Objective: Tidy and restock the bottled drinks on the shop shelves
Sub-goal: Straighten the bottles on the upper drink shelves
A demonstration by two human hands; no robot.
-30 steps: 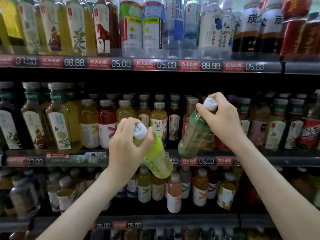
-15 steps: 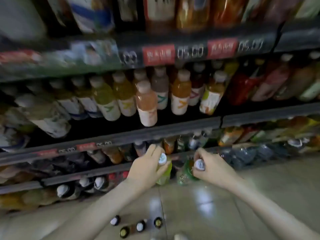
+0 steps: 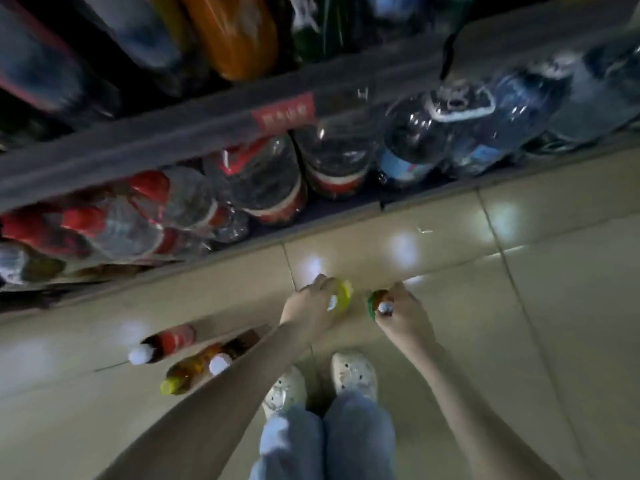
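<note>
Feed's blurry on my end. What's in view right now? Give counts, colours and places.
yellow-green bottle: one, low by the floor, gripped by the left hand
green bottle: one, white cap, low by the floor, gripped by the right hand
floor bottles: three visible, on the tiles at left; one red-labelled, one dark, one amber with a yellow cap
red-labelled clear bottles: several, bottom shelf, left and middle; count blurred
blue-labelled clear bottles: at least two, bottom shelf, right
orange bottle: one, shelf above
shelf rail: one, grey, red tag
floor: beige tiles
shoes: two, white, bottom centre
left hand: one, fingers round the bottle neck
right hand: one, fingers round the cap
</note>
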